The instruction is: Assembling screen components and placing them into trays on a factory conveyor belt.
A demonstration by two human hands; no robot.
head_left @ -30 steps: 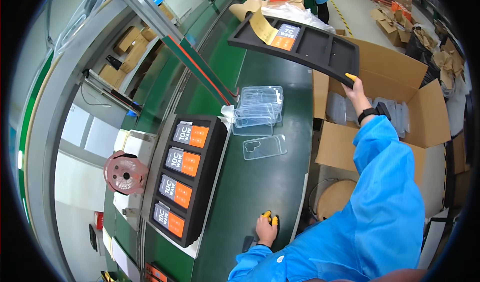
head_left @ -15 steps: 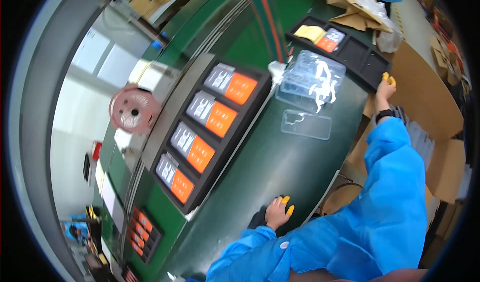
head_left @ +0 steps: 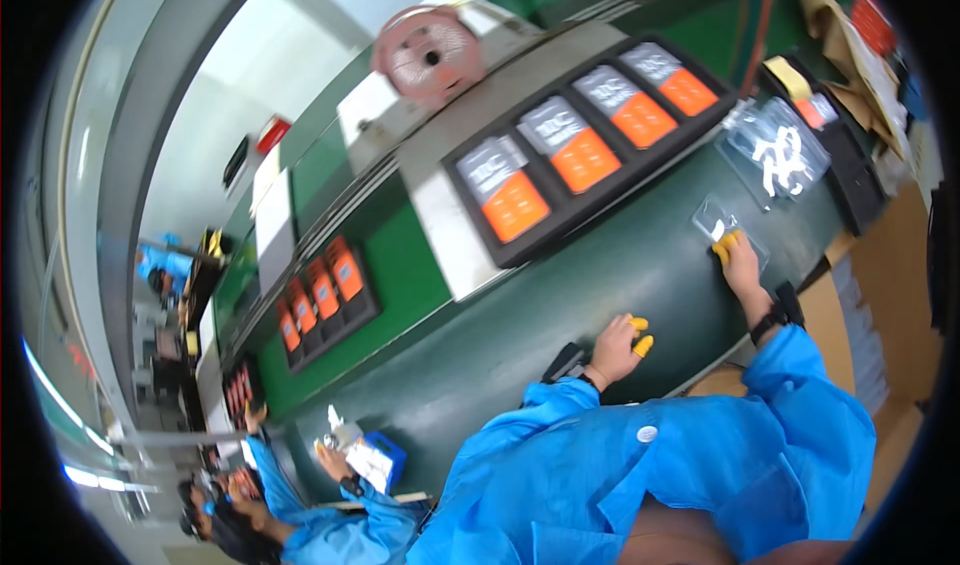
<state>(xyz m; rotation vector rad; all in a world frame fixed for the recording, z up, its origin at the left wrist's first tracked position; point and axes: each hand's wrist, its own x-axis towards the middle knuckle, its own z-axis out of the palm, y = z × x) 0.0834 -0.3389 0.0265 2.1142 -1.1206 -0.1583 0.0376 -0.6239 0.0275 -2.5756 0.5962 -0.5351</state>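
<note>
At the right of the table my right hand (head_left: 738,263), with yellow finger cots on its bent fingers, is on a clear plastic cover (head_left: 757,249), apparently pinching it; blur hides the exact contact. My left hand (head_left: 618,349) lies low over the green table, its fingers apart and holding nothing, two of them in yellow cots. Just beyond the cover is a stack of clear plastic covers (head_left: 757,145) with bright glare on it. Ahead of my left hand stands a long black tray (head_left: 612,199) of orange-and-grey packs (head_left: 582,165) in separate compartments.
A black tray (head_left: 850,180) sits at the right edge beside an open cardboard box (head_left: 905,295). Another black tray (head_left: 345,327) with orange packs stands on the left. A pink fan (head_left: 430,57) is at the back. A co-worker's hand (head_left: 335,460) is beside a blue-and-white box (head_left: 378,462).
My right hand has left the black tray's edge and moved onto the clear plastic cover. The view has swung left, bringing a nearby co-worker into sight. My left hand stays low over the table.
</note>
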